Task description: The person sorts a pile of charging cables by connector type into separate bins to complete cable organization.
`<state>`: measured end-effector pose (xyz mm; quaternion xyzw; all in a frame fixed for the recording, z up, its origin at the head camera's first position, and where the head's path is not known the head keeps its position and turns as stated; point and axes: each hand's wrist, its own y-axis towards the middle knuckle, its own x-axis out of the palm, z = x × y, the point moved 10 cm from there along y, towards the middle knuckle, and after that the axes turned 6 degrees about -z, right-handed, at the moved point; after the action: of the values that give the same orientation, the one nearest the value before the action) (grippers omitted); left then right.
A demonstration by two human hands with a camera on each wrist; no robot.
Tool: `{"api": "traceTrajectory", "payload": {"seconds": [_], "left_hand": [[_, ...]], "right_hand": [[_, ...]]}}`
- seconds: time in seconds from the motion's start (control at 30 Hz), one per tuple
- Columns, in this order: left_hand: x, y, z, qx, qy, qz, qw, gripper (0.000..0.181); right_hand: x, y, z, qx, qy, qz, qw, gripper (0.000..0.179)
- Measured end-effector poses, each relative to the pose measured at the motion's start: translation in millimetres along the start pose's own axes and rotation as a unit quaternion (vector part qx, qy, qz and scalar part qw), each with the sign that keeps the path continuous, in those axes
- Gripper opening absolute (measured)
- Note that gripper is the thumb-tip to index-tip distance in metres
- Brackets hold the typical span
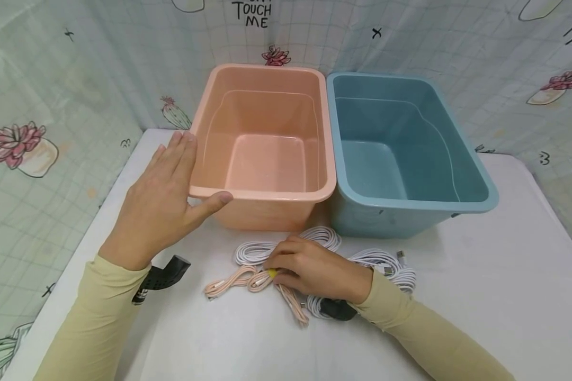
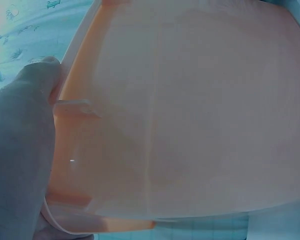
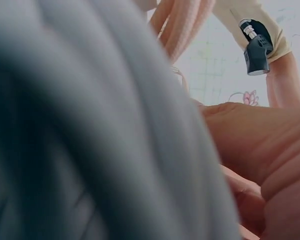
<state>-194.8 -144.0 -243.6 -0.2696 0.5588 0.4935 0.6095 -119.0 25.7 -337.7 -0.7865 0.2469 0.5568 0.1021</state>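
Observation:
My left hand lies with straight fingers along the left front corner of a peach plastic bin, its thumb over the front rim. In the left wrist view that hand is at the edge of the bin. Low over the table, my right hand has curled fingers on a bundled peach cable, at a yellow tie. Another looped part of peach cable sticks out to the left. A blurred white cable fills much of the right wrist view.
A blue bin stands right of the peach one, close beside it. Coiled white cables lie behind the right hand, with more white coils to its right. Each wrist carries a black camera. Patterned cloth hangs behind the table.

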Motion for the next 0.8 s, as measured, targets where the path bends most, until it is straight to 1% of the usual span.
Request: {"api": "traceTrajectory", "payload": {"seconds": [0.07, 0.2, 0.33, 0.43, 0.53, 0.63, 0.7, 0.8], "left_hand": [[0.6, -0.1, -0.5, -0.001, 0.0, -0.002, 1.0, 0.105], [0.9, -0.3, -0.9, 0.001, 0.0, -0.001, 1.0, 0.105], [0.8, -0.1, -0.5, 0.001, -0.004, 0.0, 1.0, 0.105], [1.1, 0.1, -0.3, -0.002, -0.005, -0.004, 1.0, 0.105], [1.2, -0.3, -0.1, -0.004, -0.005, -0.006, 1.0, 0.104], [1.3, -0.6, -0.3, -0.007, -0.005, -0.005, 1.0, 0.103], [1.6, -0.5, -0.8, -0.008, -0.005, -0.006, 0.9999, 0.103], [1.5, -0.6, -1.0, -0.01, -0.006, -0.007, 0.9999, 0.103]], "right_hand": [[1, 0.0, 1, 0.003, 0.011, -0.005, 0.9999, 0.025], [1, 0.1, 1, 0.009, 0.016, -0.013, 0.9998, 0.023], [2, -0.6, -2, 0.009, 0.004, -0.022, 0.9997, 0.021], [1, -1.8, -3, 0.027, -0.009, -0.028, 0.9992, 0.022], [1, -3.1, -5, 0.049, -0.044, -0.036, 0.9971, 0.026], [2, -4.8, -8, 0.067, -0.091, -0.042, 0.9927, 0.025], [3, -6.1, -11, 0.075, -0.121, -0.046, 0.9887, 0.023], [4, -7.2, -14, 0.075, -0.147, -0.043, 0.9853, 0.018]]}}
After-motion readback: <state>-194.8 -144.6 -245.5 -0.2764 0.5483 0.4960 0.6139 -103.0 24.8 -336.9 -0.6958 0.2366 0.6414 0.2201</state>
